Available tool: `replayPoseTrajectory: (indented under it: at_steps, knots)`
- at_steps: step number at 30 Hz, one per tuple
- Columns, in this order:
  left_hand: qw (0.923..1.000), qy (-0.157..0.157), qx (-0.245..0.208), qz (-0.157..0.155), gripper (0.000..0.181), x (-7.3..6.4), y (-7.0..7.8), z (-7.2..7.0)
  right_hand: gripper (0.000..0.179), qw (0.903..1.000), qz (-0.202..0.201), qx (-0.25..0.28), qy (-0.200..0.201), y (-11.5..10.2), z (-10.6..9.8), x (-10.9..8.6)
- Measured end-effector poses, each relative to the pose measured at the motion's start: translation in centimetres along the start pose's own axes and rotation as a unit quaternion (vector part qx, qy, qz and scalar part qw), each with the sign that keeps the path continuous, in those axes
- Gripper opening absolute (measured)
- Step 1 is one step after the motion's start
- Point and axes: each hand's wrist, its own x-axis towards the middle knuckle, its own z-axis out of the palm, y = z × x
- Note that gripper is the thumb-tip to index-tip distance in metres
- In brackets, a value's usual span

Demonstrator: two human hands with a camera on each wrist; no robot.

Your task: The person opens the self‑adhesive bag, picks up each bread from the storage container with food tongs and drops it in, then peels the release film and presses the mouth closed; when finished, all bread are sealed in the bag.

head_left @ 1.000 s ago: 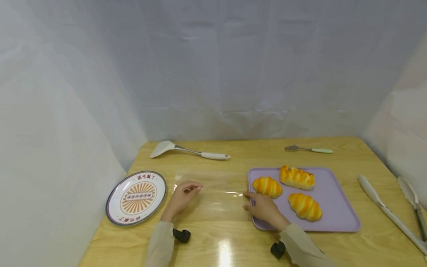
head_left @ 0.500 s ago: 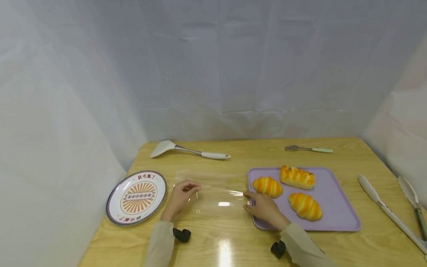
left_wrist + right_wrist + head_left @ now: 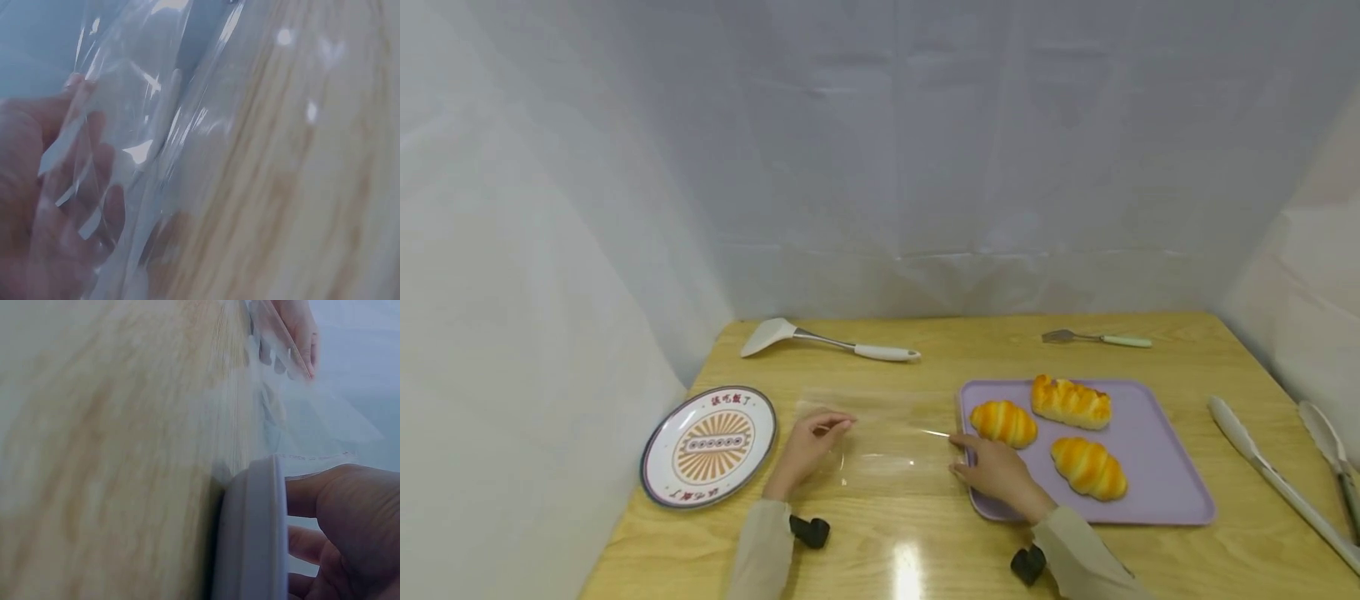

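A clear plastic bag (image 3: 887, 462) lies across the middle of the wooden table, glinting in places. My left hand (image 3: 811, 446) pinches its film between thumb and forefinger, lifting a layer; in the left wrist view, folds of the transparent film (image 3: 150, 112) hang in front of that hand. At the bag's other end, my right hand (image 3: 996, 473) reaches over the left rim of the lilac tray (image 3: 1157, 467). Its extended fingertips rest at the bag's right edge. The right wrist view shows thumb and fingers behind the tray's rim (image 3: 253, 531), partly hidden by it.
On the tray sit two croissants (image 3: 1088, 468) and a braided bread (image 3: 1071, 402). A patterned plate (image 3: 709, 447) stands at the left. Behind lie a white ladle (image 3: 831, 340) and a small fork (image 3: 1096, 338); tongs (image 3: 1273, 475) spread at the right.
The film flexes a little at my left hand, and its bright glints shift and shrink. Both hands stay almost where they were. The view has tilted very slightly.
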Motion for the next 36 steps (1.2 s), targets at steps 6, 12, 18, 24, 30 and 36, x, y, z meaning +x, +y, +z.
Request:
replayPoseTrajectory:
  at_steps: [6, 12, 18, 24, 30, 36]
  knots:
    - [0.9999, 0.009, 0.000, -0.006, 0.020, 0.1, 0.1, -0.1, 0.042, 1.0000, 0.002, 0.003, 0.001, 0.0, 0.0, 0.0]
    - [0.9999, 0.014, 0.004, -0.007, 0.018, 0.0, -0.3, -0.1, 0.042, 1.0000, -0.002, 0.000, 0.001, 0.1, 0.1, 0.1]
    - [0.9999, 0.003, 0.011, -0.009, 0.012, -0.1, -0.3, 0.0, 0.042, 1.0000, 0.002, -0.001, -0.002, 0.0, 0.1, 0.0]
    - [0.9998, -0.004, 0.012, -0.015, 0.008, -0.1, 0.0, -0.1, 0.042, 1.0000, 0.006, 0.000, -0.002, 0.0, 0.1, 0.1]
    - [0.9998, 0.010, 0.012, -0.016, 0.008, 0.0, 0.1, 0.0, 0.040, 0.9981, -0.017, 0.060, -0.002, 0.7, 0.1, 0.1]
    - [0.9995, 0.021, 0.004, -0.024, 0.010, -0.1, 0.0, 0.3, 0.038, 0.9867, -0.022, 0.161, 0.004, 1.9, -1.3, -1.1]
